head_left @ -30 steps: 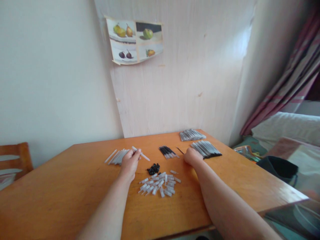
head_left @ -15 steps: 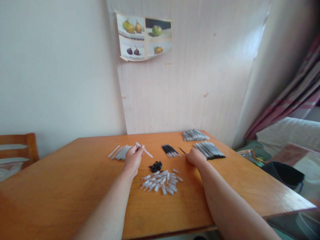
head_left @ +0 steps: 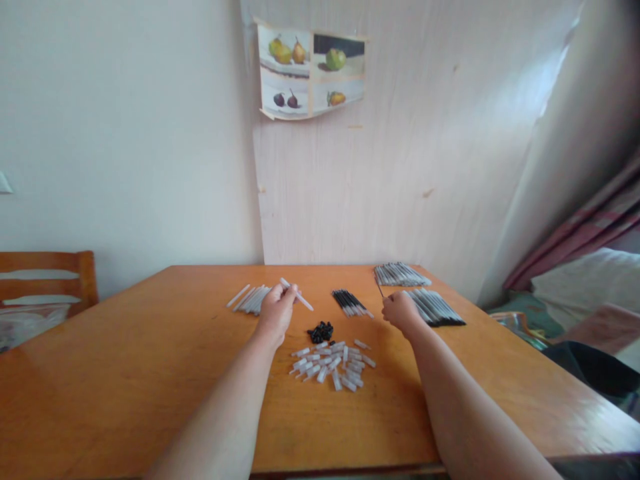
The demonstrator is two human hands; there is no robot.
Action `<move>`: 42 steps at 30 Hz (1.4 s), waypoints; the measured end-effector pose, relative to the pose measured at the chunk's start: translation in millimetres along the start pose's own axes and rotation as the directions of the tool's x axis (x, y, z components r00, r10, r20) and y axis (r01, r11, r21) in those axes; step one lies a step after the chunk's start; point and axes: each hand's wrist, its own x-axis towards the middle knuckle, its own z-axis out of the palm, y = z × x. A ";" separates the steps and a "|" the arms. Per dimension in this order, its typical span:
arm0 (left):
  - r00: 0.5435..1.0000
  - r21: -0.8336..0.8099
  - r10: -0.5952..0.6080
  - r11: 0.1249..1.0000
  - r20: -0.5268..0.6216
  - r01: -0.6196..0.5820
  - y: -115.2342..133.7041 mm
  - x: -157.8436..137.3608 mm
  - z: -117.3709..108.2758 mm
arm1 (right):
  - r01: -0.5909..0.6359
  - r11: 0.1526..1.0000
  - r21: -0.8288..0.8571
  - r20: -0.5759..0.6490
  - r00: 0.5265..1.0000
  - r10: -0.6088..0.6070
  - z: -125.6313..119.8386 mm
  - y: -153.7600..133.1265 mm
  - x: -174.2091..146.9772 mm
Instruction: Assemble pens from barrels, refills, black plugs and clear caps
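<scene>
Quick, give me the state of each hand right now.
Left hand: closed on a clear pen barrel.
Right hand: closed, pinching a thin dark refill.

We count two hands, the left hand [head_left: 274,313] and the right hand [head_left: 400,311], one wooden table [head_left: 125,360], one chair [head_left: 47,277], one fruit poster [head_left: 311,69], and six heaps of pen parts; single pieces blur beyond counting.
</scene>
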 end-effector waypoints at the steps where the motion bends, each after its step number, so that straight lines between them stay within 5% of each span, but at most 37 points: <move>1: 1.000 -0.006 0.006 1.000 -0.016 -0.006 1.3 0.2 -0.1 | 0.019 0.999 0.034 -0.029 0.999 -0.018 0.0 -1.3 -0.6; 5: 0.996 0.025 0.074 0.997 -0.050 -0.073 0.1 3.0 -1.3 | 0.143 0.899 0.413 -0.222 0.974 -0.053 -0.1 -8.6 -8.4; 10: 0.977 0.196 0.207 0.957 0.051 -0.213 -2.0 1.8 -1.2 | 0.208 0.493 0.845 -0.190 0.978 -0.087 -6.2 -24.0 -26.8; 15: 0.963 0.333 0.227 0.905 0.145 -0.263 4.0 -5.0 2.6 | 0.202 0.205 0.958 -0.165 0.969 -0.183 -16.0 -37.5 -42.2; 22: 0.905 0.334 0.189 0.885 0.381 -0.326 3.6 -14.6 11.4 | 0.146 -0.042 0.988 -0.151 0.973 -0.175 -21.7 -48.3 -55.9; 27: 0.853 0.365 0.155 0.855 0.499 -0.369 3.9 -20.5 15.9 | 0.102 -0.100 0.990 -0.123 0.966 -0.230 -25.6 -52.2 -62.3; 42: 0.803 0.446 0.122 0.778 0.584 -0.443 5.3 -22.7 15.4 | 0.151 -0.038 0.988 -0.155 0.962 -0.226 -17.9 -51.8 -60.7</move>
